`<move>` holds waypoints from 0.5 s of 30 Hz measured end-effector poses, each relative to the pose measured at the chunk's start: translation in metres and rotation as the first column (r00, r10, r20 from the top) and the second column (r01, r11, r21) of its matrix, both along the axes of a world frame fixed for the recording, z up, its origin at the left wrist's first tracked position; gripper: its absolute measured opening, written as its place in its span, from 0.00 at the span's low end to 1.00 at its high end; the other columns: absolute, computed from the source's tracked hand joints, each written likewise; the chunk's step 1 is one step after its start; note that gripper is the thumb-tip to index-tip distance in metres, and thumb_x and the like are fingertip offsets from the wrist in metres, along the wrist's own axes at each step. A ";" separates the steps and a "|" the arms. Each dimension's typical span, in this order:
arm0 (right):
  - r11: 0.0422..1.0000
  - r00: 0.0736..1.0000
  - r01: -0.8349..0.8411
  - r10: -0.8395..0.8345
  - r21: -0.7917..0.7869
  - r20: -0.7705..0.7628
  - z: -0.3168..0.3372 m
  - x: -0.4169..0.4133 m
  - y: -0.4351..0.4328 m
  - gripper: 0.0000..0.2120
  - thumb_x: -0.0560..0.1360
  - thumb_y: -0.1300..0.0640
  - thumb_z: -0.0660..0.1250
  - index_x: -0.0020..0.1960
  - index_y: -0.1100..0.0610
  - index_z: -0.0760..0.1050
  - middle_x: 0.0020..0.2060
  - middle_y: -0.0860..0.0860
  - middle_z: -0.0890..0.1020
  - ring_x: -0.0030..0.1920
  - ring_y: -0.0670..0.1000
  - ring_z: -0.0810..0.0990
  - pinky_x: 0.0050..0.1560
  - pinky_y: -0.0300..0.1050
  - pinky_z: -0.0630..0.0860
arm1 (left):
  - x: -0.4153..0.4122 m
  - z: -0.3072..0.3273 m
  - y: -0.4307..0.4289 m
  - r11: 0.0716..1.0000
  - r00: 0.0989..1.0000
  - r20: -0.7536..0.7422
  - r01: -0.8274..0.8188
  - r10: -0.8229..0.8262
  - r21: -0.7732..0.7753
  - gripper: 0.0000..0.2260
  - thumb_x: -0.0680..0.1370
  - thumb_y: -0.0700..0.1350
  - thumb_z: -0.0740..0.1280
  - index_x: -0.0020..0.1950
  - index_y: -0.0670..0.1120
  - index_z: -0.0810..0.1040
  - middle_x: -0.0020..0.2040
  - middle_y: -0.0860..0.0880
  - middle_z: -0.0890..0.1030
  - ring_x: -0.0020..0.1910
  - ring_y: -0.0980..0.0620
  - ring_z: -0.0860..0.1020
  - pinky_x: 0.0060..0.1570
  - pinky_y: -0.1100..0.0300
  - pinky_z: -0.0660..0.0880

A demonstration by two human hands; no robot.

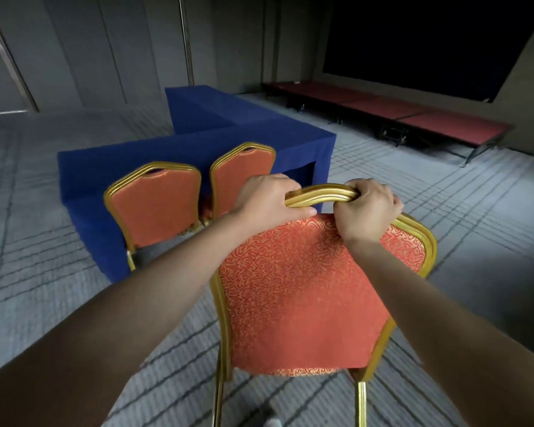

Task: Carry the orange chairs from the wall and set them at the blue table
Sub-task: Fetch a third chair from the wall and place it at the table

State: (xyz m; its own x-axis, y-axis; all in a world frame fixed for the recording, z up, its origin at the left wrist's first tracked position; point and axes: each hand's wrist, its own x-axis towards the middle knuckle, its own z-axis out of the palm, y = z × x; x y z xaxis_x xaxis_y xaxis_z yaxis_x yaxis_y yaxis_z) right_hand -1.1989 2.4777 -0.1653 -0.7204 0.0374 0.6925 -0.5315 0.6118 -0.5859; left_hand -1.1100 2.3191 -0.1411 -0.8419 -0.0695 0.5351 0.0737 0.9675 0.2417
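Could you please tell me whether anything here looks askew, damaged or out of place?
Nothing looks damaged or spilled. Only the near orange chair stands askew, apart from the blue table, with the left hand and right hand gripping its top rail. The two other chairs stand upright at the table.

orange-gold swirl chair (305, 291), blue table (198, 143)

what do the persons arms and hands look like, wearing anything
Nothing worn shows. The bare left hand and bare right hand carry no gloves, rings or watch. The left forearm and right forearm are uncovered, with no sleeve in view down to the picture's edge.
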 end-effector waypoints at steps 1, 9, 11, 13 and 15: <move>1.000 1.000 0.003 -0.003 -0.006 0.009 0.000 -0.037 -0.005 0.09 0.67 0.59 0.65 0.42 0.53 0.82 0.41 0.49 0.83 0.47 0.54 0.76 0.52 0.45 0.56 | -0.040 0.000 -0.006 1.000 1.000 0.013 0.004 -0.004 -0.001 0.19 0.69 0.66 0.69 0.33 0.52 0.73 0.31 0.55 0.72 0.33 0.57 0.72 0.30 0.62 0.61; 1.000 0.999 0.012 -0.011 -0.027 0.036 0.001 -0.303 -0.039 0.09 0.64 0.59 0.66 0.42 0.53 0.83 0.41 0.49 0.84 0.47 0.54 0.77 0.51 0.42 0.54 | -0.310 0.004 -0.038 1.000 0.998 0.055 -0.003 0.002 0.010 0.19 0.69 0.67 0.69 0.38 0.51 0.80 0.38 0.54 0.79 0.37 0.55 0.76 0.37 0.54 0.73; 1.000 0.998 0.003 -0.002 -0.012 0.059 0.000 -0.371 -0.055 0.09 0.65 0.60 0.66 0.42 0.53 0.83 0.41 0.49 0.84 0.48 0.54 0.77 0.52 0.44 0.56 | -0.377 0.000 -0.052 1.000 0.999 0.049 -0.023 0.024 -0.002 0.19 0.69 0.67 0.68 0.38 0.52 0.79 0.38 0.54 0.78 0.37 0.56 0.76 0.36 0.56 0.71; 1.000 0.998 -0.019 0.019 -0.001 0.058 -0.007 -0.436 -0.070 0.08 0.66 0.61 0.67 0.42 0.52 0.83 0.41 0.48 0.84 0.48 0.54 0.77 0.53 0.45 0.57 | -0.439 -0.008 -0.066 0.998 0.997 0.046 -0.060 0.060 -0.012 0.19 0.69 0.68 0.68 0.39 0.52 0.79 0.38 0.54 0.78 0.37 0.56 0.75 0.36 0.57 0.70; 0.997 0.995 -0.079 0.079 0.003 0.054 -0.007 -0.502 -0.085 0.09 0.65 0.62 0.67 0.42 0.52 0.83 0.41 0.48 0.84 0.48 0.54 0.77 0.52 0.44 0.56 | -0.499 -0.012 -0.079 0.995 0.994 0.042 -0.102 0.102 -0.006 0.20 0.69 0.69 0.67 0.40 0.53 0.80 0.39 0.54 0.78 0.38 0.57 0.75 0.36 0.57 0.71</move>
